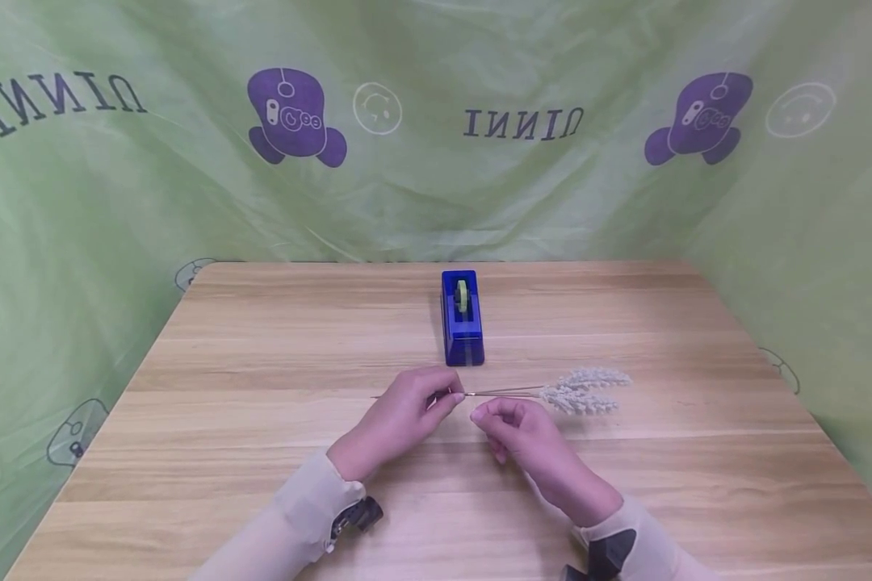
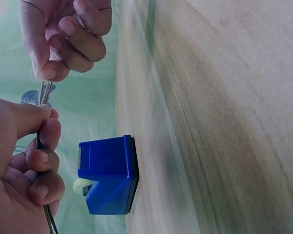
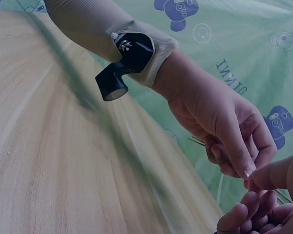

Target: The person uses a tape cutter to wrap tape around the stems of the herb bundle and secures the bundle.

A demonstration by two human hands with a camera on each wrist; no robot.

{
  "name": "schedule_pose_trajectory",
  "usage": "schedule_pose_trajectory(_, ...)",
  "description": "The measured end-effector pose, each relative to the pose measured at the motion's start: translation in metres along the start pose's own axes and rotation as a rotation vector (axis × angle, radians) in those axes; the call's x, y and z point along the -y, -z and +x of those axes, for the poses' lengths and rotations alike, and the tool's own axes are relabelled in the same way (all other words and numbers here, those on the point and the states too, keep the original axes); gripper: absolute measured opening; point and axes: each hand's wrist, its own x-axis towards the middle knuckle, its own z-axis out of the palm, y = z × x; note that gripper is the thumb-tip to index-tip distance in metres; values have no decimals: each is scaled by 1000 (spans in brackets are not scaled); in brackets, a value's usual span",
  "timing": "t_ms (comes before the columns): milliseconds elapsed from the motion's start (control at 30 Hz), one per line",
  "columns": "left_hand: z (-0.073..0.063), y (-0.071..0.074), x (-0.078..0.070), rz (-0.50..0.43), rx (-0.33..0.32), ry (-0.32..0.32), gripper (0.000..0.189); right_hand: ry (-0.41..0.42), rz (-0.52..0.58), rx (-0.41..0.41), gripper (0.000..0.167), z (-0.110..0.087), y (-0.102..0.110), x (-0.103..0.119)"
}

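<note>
My left hand (image 1: 407,407) pinches the thin stems (image 1: 505,393) of white, fluffy flower sprigs (image 1: 584,391) between thumb and fingertips. Held crosswise over the table, the sprigs have their heads to the right. In the left wrist view the lower stems (image 2: 48,217) run down through the curled left fingers. My right hand (image 1: 534,440) is just below the stems, its thumb and forefinger tips together; I cannot tell whether something thin is between them. A small shiny spot (image 3: 247,174) shows at the left thumb tip, close to the right fingertips (image 3: 256,183).
A blue tape dispenser (image 1: 463,323) with a light green roll core (image 1: 462,296) stands on the wooden table (image 1: 262,339), just beyond the hands. Green printed cloth (image 1: 421,194) hangs behind and at both sides. Each wrist wears a black camera (image 1: 356,516).
</note>
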Motion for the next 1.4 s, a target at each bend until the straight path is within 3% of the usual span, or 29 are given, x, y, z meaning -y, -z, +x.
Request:
schedule_pose_trajectory(600,0,0,0,-43,4,-2,8,-32,-61,-130,37,10,-7,-7)
schedule_pose_trajectory(867,-1,0,3,-37,-5,-16,8,-25,-57,-186,30,14,-12,-7)
schedule_pose_trajectory(1233,-1,0,0,-62,-27,-2,5,-16,-57,-195,31,15,-12,-6)
schedule_pose_trajectory(1400,-2,-2,0,-55,-31,-11,17,-24,-69,-196,32,13,-11,-7)
